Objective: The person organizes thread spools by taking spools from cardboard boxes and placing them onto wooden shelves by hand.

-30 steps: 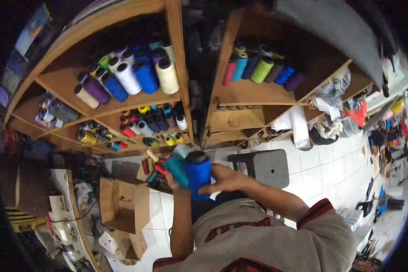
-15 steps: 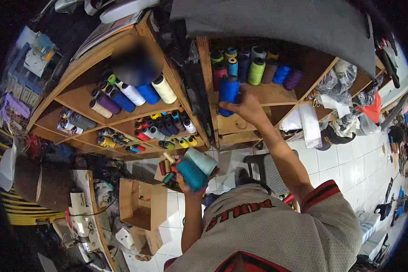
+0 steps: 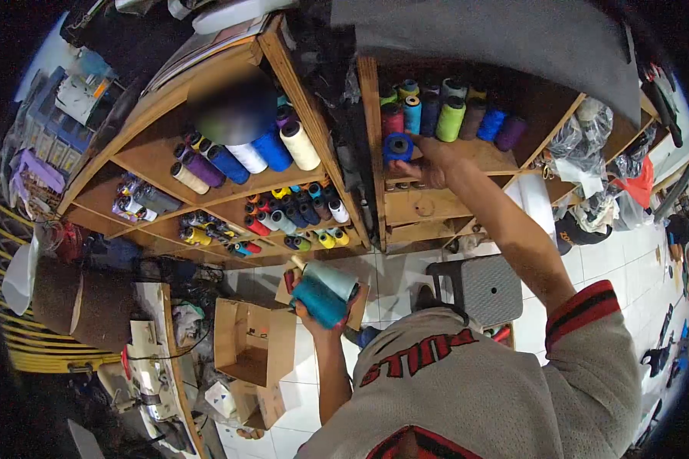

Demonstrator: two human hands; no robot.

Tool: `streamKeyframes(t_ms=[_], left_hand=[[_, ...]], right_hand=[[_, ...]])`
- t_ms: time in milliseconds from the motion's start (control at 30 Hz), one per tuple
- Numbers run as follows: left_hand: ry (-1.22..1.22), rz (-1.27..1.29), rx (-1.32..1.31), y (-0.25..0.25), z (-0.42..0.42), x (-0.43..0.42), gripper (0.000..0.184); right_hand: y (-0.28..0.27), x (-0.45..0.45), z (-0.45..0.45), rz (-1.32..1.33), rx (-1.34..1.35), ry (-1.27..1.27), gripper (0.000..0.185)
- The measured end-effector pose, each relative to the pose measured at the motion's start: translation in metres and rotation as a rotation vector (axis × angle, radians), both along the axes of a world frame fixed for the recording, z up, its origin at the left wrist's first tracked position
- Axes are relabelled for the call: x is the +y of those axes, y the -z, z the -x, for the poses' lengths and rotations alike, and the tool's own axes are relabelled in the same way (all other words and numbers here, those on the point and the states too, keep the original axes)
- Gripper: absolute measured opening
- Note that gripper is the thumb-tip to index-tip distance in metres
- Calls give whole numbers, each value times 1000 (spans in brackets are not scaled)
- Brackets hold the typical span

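Observation:
My right hand (image 3: 430, 164) reaches into the upper right shelf compartment, its fingers closed around a blue thread spool (image 3: 397, 150). The spool's round end faces me, in front of a red spool (image 3: 392, 119) at the compartment's left side. Low in the middle, my left hand (image 3: 323, 327) is closed on a teal thread cone (image 3: 318, 300). A pale blue thread cone (image 3: 335, 281) lies against the teal one; I cannot tell whether the left hand grips it as well. Behind them is a cardboard box (image 3: 357, 307), mostly covered, with small spools at its left.
Several spools, among them a lime green one (image 3: 452, 119), stand in the right compartment. The left wooden shelf (image 3: 149, 170) holds many more. An open cardboard box (image 3: 277, 348) and a grey stool (image 3: 491, 287) stand on the tiled floor (image 3: 394, 275).
My right hand has brought the blue spool to the shelf and tipped it so its end faces me. My left hand still holds the teal cone. The view has shifted slightly.

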State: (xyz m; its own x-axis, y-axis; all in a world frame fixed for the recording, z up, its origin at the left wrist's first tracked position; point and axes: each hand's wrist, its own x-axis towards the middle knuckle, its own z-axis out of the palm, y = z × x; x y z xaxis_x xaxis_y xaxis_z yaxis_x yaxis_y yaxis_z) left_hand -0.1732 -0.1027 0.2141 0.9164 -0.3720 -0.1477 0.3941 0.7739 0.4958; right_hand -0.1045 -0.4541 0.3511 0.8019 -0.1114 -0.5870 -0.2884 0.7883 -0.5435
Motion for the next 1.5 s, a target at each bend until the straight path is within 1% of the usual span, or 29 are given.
streamKeyframes(t_ms=[67, 100, 133, 200, 233, 267, 333, 367, 467, 500, 567, 667, 767, 833, 867, 933, 1000, 1033, 1067, 1133, 1167, 1233, 1267, 1333, 1367, 1400, 1433, 1467, 1500], left_hand=[[96, 101, 12, -4, 1, 4, 76], [53, 81, 41, -3, 2, 4, 74], [10, 59, 70, -3, 4, 4, 71], [9, 68, 63, -5, 4, 7, 67], [-15, 40, 190, 3, -2, 9, 71], [-46, 7, 174, 8, 0, 9, 71], [-104, -60, 140, -3, 2, 3, 71], [-18, 38, 44, -11, 6, 3, 70], [-16, 37, 66, -2, 1, 6, 81], [-51, 58, 138, 3, 1, 5, 84], [-20, 42, 120, 8, 2, 8, 83], [-28, 17, 105, -2, 1, 4, 77], [-16, -9, 89, -11, 2, -1, 72], [12, -32, 57, -18, -1, -7, 71], [15, -15, -2, -19, -3, -10, 70], [26, 12, -89, -14, -5, -20, 70], [42, 35, -146, -6, -7, -31, 72], [79, 18, -167, -9, -4, -39, 74], [116, 0, -189, -12, -1, -43, 76], [113, -152, -254, 4, -1, -46, 89], [318, -185, -217, 10, -1, -41, 91], [542, -146, -141, 4, 1, -44, 91], [564, -76, -109, 11, -1, -49, 90], [594, 59, -33, -3, 0, -63, 86], [600, 125, 6, -17, 3, -72, 83], [604, 189, 45, -30, 5, -80, 80], [593, 240, 31, -32, 6, -86, 75], [612, 303, 11, -31, 3, -86, 76], [634, 368, -9, -26, -1, -87, 77]], right_hand=[[-11, -1, 7, 36, 30, 57, 31], [-17, 1, 8, 57, 43, 79, 28], [-11, -5, 6, 0, 11, 58, 29], [16, -28, 2, -129, -54, 21, 31], [18, -34, 0, -153, -68, -2, 33], [22, -41, -3, -176, -81, -26, 35], [12, -39, -7, -181, -76, 12, 37], [4, -43, -8, -183, 33, -52, 36], [3, -31, -3, 24, -11, -111, 33], [7, -28, -3, 56, 2, -83, 31], [17, -24, -1, 122, 25, -20, 29], [8, -3, 15, 327, -92, 28, 27], [41, -11, 23, 334, -236, 61, 26], [30, 1, 40, 589, -280, -33, 22], [27, 10, 49, 717, -306, -84, 21], [35, 37, 78, 719, -386, -182, 27], [38, 67, 100, 833, -396, -407, 44], [37, 85, 103, 939, -363, -595, 57], [41, 96, 107, 1102, -347, -640, 64], [52, 109, 111, 1426, -312, -724, 76], [56, 104, 112, 1423, -290, -740, 77], [60, 87, 116, 1417, -238, -787, 78], [59, 77, 122, 1221, -183, -721, 72], [35, 66, 134, 834, -85, -581, 61], [14, 69, 142, 689, -91, -335, 54], [39, 55, 143, 505, -154, -184, 51], [30, 46, 144, 455, -180, -60, 51], [17, 38, 142, 403, -206, 64, 50], [5, 28, 135, 570, -263, 115, 50]])
